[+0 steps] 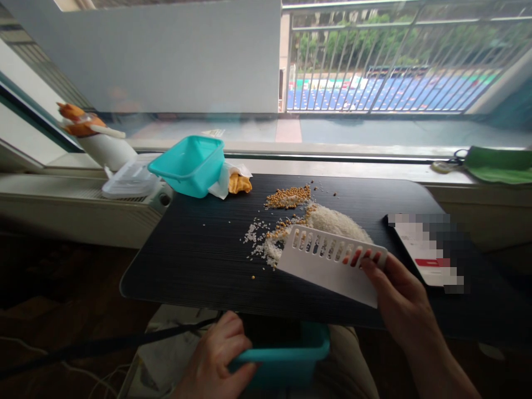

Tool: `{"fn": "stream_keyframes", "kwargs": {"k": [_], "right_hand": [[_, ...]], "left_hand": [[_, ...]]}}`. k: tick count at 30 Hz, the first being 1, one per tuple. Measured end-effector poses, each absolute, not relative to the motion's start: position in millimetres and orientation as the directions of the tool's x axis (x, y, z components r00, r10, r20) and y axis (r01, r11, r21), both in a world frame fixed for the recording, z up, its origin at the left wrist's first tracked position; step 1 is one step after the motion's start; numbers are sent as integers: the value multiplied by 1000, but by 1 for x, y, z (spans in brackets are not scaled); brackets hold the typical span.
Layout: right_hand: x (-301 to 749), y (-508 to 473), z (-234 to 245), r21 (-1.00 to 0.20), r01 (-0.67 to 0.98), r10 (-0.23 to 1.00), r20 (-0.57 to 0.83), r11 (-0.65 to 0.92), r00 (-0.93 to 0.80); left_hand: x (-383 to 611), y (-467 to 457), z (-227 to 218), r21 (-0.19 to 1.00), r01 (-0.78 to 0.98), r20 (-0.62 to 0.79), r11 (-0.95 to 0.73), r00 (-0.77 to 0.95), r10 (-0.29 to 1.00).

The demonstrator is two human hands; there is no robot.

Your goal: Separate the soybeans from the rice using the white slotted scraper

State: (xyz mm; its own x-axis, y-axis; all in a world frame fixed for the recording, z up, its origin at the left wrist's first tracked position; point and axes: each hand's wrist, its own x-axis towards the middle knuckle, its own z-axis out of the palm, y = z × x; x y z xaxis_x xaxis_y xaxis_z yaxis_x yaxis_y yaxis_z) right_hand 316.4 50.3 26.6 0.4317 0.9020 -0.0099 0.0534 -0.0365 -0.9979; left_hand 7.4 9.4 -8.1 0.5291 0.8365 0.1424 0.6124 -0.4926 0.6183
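My right hand [399, 302] grips a white slotted plastic panel [330, 266], tilted on edge against a heap of white rice [332, 221] on the dark table [199, 266]. Yellow grains [288, 197] lie in a small pile behind the rice and mixed along its left side. Loose rice is scattered to the left. My left hand [218, 357] holds the rim of a teal bin [286, 354] just below the table's front edge.
A second teal bin [189, 163] leans at the table's back left, beside a clear lid [128, 180], a white bottle with an orange figure [97, 138] and a yellow cloth [240, 183]. A white card [424, 249] lies at right. A green cloth [499, 163] sits on the sill.
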Motion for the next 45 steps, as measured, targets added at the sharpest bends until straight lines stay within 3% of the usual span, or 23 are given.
{"fn": "stream_keyframes", "kwargs": {"k": [6, 21, 28, 36, 40, 45], "right_hand": [[318, 49, 23, -997, -40, 895, -81, -71, 439], [313, 49, 12, -992, -102, 910, -105, -70, 402], [270, 35, 23, -975, -57, 959, -224, -217, 172], [224, 59, 20, -996, -59, 995, -77, -73, 61], [221, 55, 20, -992, -45, 993, -114, -115, -25], [238, 37, 22, -985, -125, 959, -148, -120, 241]], "left_hand": [[7, 10, -7, 624, 618, 130, -479, 523, 843], [-11, 13, 2, 647, 626, 157, -436, 451, 879], [-28, 9, 1, 646, 666, 137, -373, 379, 915], [-43, 5, 3, 627, 687, 171, -368, 339, 925], [-46, 4, 3, 636, 694, 146, -336, 320, 936], [-37, 5, 3, 629, 696, 99, -347, 371, 923]]}}
